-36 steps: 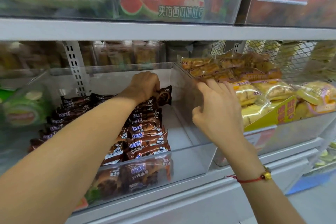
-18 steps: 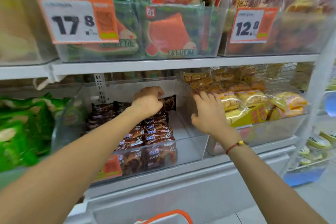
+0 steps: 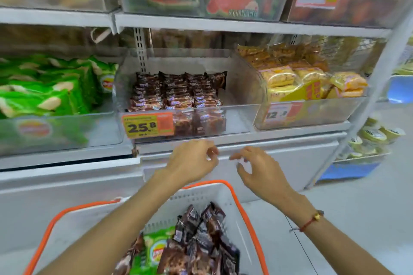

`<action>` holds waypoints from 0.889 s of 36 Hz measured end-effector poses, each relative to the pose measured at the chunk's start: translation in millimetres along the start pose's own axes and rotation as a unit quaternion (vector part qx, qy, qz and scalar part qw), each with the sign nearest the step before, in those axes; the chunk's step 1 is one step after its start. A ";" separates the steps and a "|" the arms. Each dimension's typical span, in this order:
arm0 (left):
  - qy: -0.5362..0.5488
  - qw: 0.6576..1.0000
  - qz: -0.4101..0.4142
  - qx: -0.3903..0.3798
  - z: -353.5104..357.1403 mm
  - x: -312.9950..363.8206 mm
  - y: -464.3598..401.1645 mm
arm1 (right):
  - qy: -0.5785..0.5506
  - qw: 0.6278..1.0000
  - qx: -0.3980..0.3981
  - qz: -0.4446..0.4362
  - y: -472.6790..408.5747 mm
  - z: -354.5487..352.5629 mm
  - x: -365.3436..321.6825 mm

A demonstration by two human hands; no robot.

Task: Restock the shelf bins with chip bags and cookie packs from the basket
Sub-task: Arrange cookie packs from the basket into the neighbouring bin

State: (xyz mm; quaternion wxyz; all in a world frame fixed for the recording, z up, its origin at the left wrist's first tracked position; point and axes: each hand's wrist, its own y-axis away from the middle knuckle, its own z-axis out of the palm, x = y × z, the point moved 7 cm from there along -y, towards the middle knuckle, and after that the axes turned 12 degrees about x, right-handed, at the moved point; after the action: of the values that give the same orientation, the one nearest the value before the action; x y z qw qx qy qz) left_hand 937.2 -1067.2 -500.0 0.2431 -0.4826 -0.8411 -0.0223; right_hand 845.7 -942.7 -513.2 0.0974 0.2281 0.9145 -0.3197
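Head camera looks down on both hands held in the air in front of the shelf, above the basket and below the middle bin. Left hand holds nothing, its fingers loosely curled, with the tips blurred. Right hand is also empty, its fingers spread and slightly bent; a red string bracelet sits on that wrist. Brown cookie packs lie in neat rows on the left side of the clear middle bin, behind a price tag reading 25.8. More brown cookie packs are piled in the white, orange-rimmed basket, beside a green chip bag. Green chip bags fill the bin on the left, and yellow snack packs fill the bin on the right.
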 end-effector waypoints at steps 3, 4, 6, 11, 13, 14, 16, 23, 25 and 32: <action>0.023 0.996 -0.036 -0.076 47.1 -21.3 23.8 | 0.001 0.994 -0.105 0.039 38.9 35.4 3.4; 0.026 0.994 -0.051 -0.096 61.6 -29.1 31.3 | 0.004 0.990 -0.133 0.048 50.2 45.6 4.4; 0.036 0.987 -0.079 -0.136 90.0 -43.5 46.1 | 0.008 0.980 -0.188 0.056 72.8 69.2 7.3; 0.027 0.968 -0.140 -0.206 158.4 -80.4 83.9 | 0.019 0.936 -0.346 0.069 130.2 138.4 17.1; 0.001 0.961 -0.149 -0.232 182.0 -93.4 101.3 | 0.047 0.914 -0.397 0.066 150.3 161.5 18.2; -0.003 0.955 -0.153 -0.252 192.7 -98.4 111.4 | 0.052 0.906 -0.416 0.061 158.9 171.2 17.5; 0.001 0.940 -0.164 -0.300 213.5 -106.4 131.3 | 0.052 0.890 -0.449 0.050 175.6 189.1 15.6; 0.007 0.941 -0.191 -0.280 242.1 -127.2 155.7 | 0.121 0.860 -0.495 -0.019 210.7 228.4 14.9; -0.003 0.947 -0.185 -0.261 240.9 -126.6 152.6 | 0.139 0.862 -0.486 -0.032 208.4 229.3 13.2; 0.109 0.944 -0.212 -0.226 226.7 -123.1 134.7 | -0.034 0.881 -0.457 0.116 178.9 211.1 12.8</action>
State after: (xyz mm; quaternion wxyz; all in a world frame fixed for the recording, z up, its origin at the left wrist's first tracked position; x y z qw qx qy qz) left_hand 1011.4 -1032.3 -779.2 0.2070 -0.3296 -0.8654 -0.3155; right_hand 927.0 -947.3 -777.9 0.2581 0.2519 0.9222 0.1397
